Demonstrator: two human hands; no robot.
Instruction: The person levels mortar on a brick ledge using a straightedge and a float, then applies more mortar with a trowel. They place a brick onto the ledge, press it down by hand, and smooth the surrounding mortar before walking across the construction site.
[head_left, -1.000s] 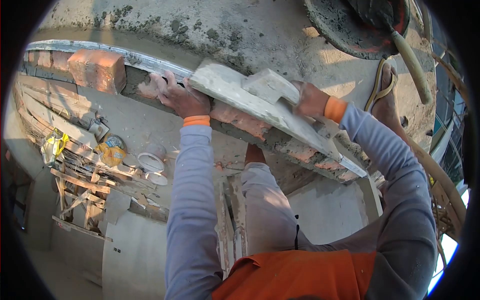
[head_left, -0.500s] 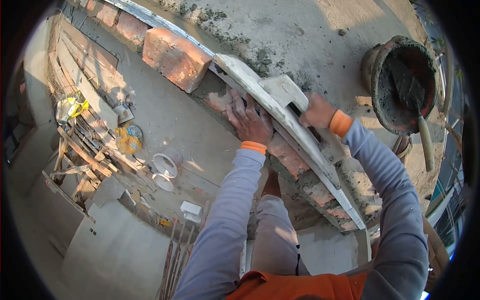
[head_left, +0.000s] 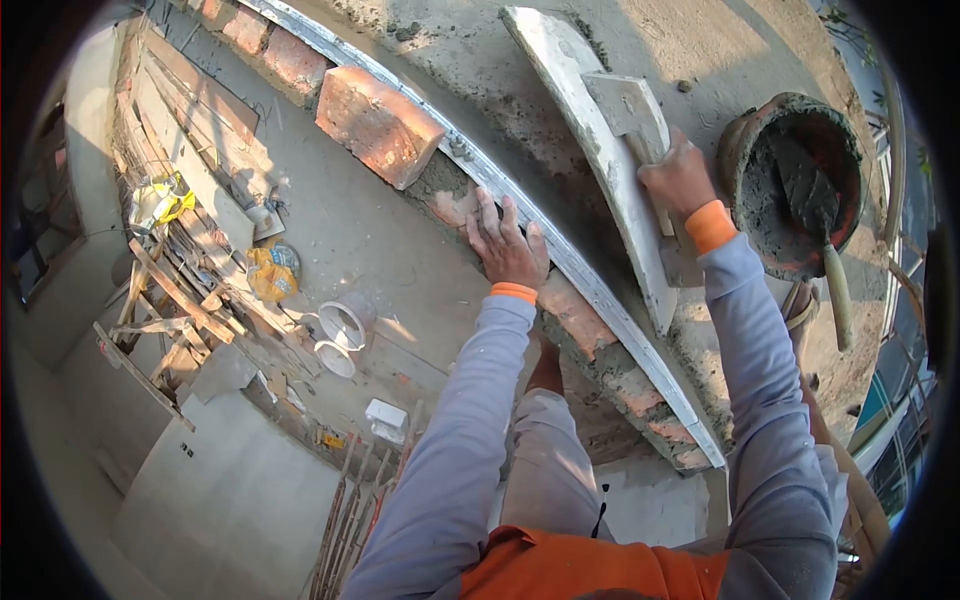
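Observation:
My right hand (head_left: 680, 180) is closed round the handle of a long mortar-stained float (head_left: 600, 160), held over the grey plaster surface to the right of the wall edge. My left hand (head_left: 508, 242) rests with fingers spread on top of the brick course (head_left: 578, 315), its fingertips by a long metal straightedge (head_left: 560, 245). A loose brick (head_left: 375, 125) sits on the course, up and to the left of my left hand, against the straightedge. Wet mortar shows beside that brick.
A bucket of mortar (head_left: 735, 150) with a trowel (head_left: 838, 290) in it stands right of my right hand. Down at the left lie wooden boards (head_left: 195, 140), a yellow bag (head_left: 272, 275) and a white bucket (head_left: 343, 323). Another person's limb shows at the right.
My right hand has moved the float right and upward, away from the straightedge, which is now more exposed. My left hand stays on the bricks. The view has shifted slightly.

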